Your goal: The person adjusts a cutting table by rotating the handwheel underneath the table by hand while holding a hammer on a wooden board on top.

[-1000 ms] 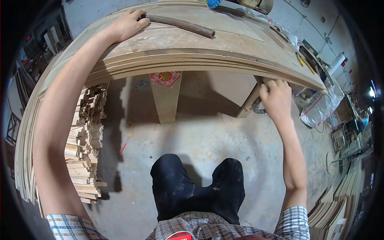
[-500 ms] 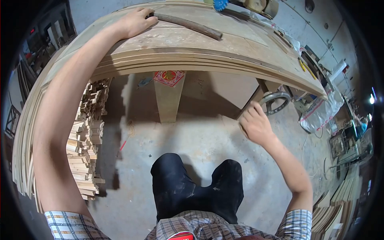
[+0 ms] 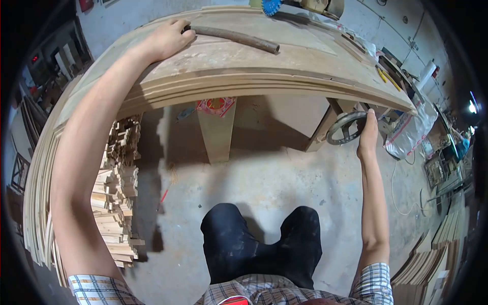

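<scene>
On the wooden worktop [image 3: 300,63], my left hand [image 3: 170,40] has its fingers closed around the dark left end of a rusty metal pipe [image 3: 236,36]. The pipe lies slanting across the boards, its hollow right end facing me. Below the worktop's right side is a round metal handwheel [image 3: 333,133]. My right hand [image 3: 369,133] grips that wheel at its right rim; most of its fingers are hidden behind the palm and rim.
A blue toothed saw blade [image 3: 272,6] stands at the worktop's far edge. Yellow-handled pliers [image 3: 387,79] lie near its right corner. Stacked wood strips [image 3: 116,203] are below left. A white plastic bag [image 3: 409,133] hangs at right. A red stick [image 3: 163,195] lies on the floor.
My right hand has moved up and right, from the wheel's lower left to its right rim. My left hand stays on the pipe. The whole view has shifted slightly.
</scene>
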